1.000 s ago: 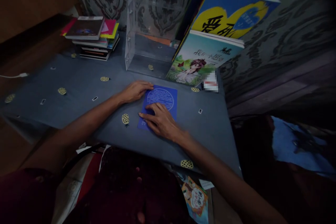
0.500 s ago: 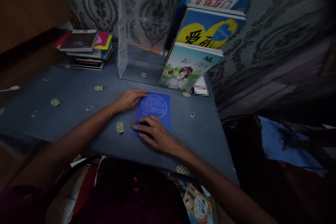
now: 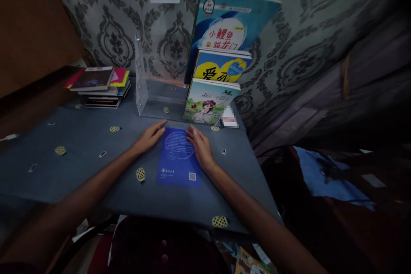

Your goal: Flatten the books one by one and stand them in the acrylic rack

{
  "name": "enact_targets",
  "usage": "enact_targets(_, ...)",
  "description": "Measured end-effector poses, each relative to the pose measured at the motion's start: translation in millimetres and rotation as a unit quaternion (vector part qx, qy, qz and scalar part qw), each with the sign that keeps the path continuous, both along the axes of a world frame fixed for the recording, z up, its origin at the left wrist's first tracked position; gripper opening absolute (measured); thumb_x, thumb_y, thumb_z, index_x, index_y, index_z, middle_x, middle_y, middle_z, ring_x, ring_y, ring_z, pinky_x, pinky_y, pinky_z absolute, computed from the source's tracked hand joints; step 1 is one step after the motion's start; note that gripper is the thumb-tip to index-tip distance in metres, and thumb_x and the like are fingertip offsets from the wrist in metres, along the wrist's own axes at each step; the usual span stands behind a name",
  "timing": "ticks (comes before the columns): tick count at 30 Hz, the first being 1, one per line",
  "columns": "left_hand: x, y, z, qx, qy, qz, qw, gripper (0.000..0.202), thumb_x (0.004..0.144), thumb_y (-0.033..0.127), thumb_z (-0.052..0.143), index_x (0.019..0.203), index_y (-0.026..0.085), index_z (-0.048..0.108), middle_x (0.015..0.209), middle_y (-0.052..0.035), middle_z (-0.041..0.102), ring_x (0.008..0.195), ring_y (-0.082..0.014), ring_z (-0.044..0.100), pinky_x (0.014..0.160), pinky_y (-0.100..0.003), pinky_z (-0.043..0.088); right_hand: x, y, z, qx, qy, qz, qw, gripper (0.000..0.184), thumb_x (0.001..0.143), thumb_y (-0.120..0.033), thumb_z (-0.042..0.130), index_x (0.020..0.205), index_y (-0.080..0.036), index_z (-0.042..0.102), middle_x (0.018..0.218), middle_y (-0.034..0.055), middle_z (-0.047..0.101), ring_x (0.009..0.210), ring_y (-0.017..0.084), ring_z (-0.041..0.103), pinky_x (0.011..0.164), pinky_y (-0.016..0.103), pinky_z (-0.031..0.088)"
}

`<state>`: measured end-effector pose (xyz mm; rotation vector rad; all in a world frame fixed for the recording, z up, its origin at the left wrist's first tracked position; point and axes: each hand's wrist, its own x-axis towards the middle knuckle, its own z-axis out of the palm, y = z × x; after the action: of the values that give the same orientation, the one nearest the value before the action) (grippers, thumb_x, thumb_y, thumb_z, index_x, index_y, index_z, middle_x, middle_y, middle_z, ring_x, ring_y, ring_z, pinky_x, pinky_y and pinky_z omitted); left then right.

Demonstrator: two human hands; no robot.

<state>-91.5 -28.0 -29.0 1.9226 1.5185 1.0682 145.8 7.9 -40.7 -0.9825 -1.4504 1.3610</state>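
A blue printed sheet (image 3: pixel 176 167) lies flat on the table, with white text in a circle, a logo and a QR code near its lower edge. My left hand (image 3: pixel 150 138) is at its upper left corner, fingers stretched forward. Over the sheet's upper right edge rests my right hand (image 3: pixel 201 147), its fingers extended and slightly bent. Neither hand grips anything. Just beyond the sheet stands a clear acrylic rack (image 3: pixel 150 109), with books in its right side. The front one is a green picture book (image 3: pixel 207 105).
A stack of books (image 3: pixel 99 85) sits at the back left of the table (image 3: pixel 96 180). Behind the green book rise a blue and yellow book (image 3: pixel 221 66) and a teal book (image 3: pixel 237 13). A blurred white object (image 3: pixel 229 117) stands beside the rack. Patterned curtain (image 3: pixel 115 43) hangs behind.
My right hand has moved from the sheet's lower part up to its right edge, uncovering the logo and QR code. My left hand has come slightly off the corner. The view has tilted upward.
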Motion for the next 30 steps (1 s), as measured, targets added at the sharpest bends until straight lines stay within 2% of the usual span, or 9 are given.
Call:
enact_targets(4,3.8,3.3,-3.7,-0.038,-0.162,0.096,0.981,0.066,0.103,0.061,0.030,0.151,0.019,0.046,0.159,-0.0115,0.045,0.149,-0.0256,0.039,0.123,-0.047,0.033,4.7,3.6,0.2,-0.020,0.057,-0.008,0.998,0.075,0.098,-0.072,0.031,0.154,-0.023,0.043,0.161,0.0133,0.042,0.146,0.026,0.045,0.114,0.049,0.044)
enact_targets(6,5.3,4.5,-5.8,-0.049,-0.227,0.113,0.966,0.068,0.104,0.061,0.022,0.155,0.020,0.039,0.164,-0.0114,0.036,0.153,-0.0250,0.032,0.123,-0.048,0.032,8.5,4.3,1.6,-0.015,0.060,-0.008,0.998,0.075,0.100,-0.069,0.019,0.158,-0.024,0.035,0.165,0.0125,0.034,0.150,0.024,0.039,0.116,0.050,0.042)
enact_targets(9,4.6,5.0,-8.2,-0.064,-0.274,0.115,0.953,0.072,0.104,0.062,0.011,0.160,0.020,0.027,0.168,-0.0111,0.024,0.155,-0.0235,0.024,0.124,-0.046,0.032,12.8,6.3,2.2,0.003,0.064,-0.024,0.998,0.074,0.102,-0.066,0.009,0.162,-0.025,0.024,0.168,0.0109,0.027,0.152,0.021,0.033,0.117,0.053,0.040)
enact_targets(14,-1.9,6.0,-17.6,-0.066,-0.249,0.107,0.960,0.075,0.101,0.066,0.000,0.164,0.027,0.013,0.171,-0.0051,0.012,0.155,-0.0227,0.019,0.124,-0.044,0.033,14.3,11.7,-1.5,0.021,0.046,-0.062,0.997,0.074,0.101,-0.065,0.000,0.164,-0.028,0.014,0.169,0.0088,0.025,0.153,0.019,0.031,0.118,0.054,0.037)
enact_targets(18,-4.4,6.9,-23.9,-0.052,-0.206,0.100,0.972,0.073,0.100,0.066,-0.002,0.164,0.032,0.011,0.170,-0.0028,0.016,0.155,-0.0234,0.021,0.121,-0.045,0.038,12.3,14.4,-1.9,-0.001,0.046,-0.065,0.997,0.079,0.099,-0.068,0.001,0.164,-0.024,0.011,0.170,0.0086,0.022,0.154,0.018,0.028,0.121,0.050,0.034)
enact_targets(22,-1.4,5.3,-20.5,-0.062,-0.233,0.105,0.965,0.071,0.102,0.063,-0.001,0.164,0.031,0.013,0.170,-0.0045,0.016,0.155,-0.0228,0.021,0.122,-0.046,0.036,10.4,14.7,-0.6,-0.017,0.066,-0.068,0.995,0.082,0.100,-0.069,0.005,0.164,-0.019,0.013,0.169,0.0106,0.022,0.155,0.018,0.026,0.121,0.049,0.034)
enact_targets(25,-0.6,5.1,-19.1,-0.062,-0.253,0.111,0.959,0.073,0.101,0.064,-0.001,0.164,0.031,0.014,0.170,-0.0050,0.017,0.155,-0.0234,0.022,0.123,-0.047,0.035,10.5,15.0,-0.8,-0.018,0.060,-0.069,0.996,0.082,0.099,-0.069,0.005,0.164,-0.021,0.014,0.169,0.0101,0.022,0.155,0.019,0.027,0.121,0.049,0.034)
enact_targets(30,-5.5,7.6,-23.9,-0.048,-0.194,0.104,0.974,0.076,0.098,0.069,-0.004,0.164,0.034,0.012,0.170,-0.0026,0.018,0.155,-0.0246,0.021,0.120,-0.046,0.039,12.3,15.3,-0.6,-0.027,0.067,-0.073,0.995,0.078,0.100,-0.067,0.004,0.164,-0.024,0.015,0.169,0.0085,0.024,0.154,0.019,0.029,0.122,0.051,0.034)
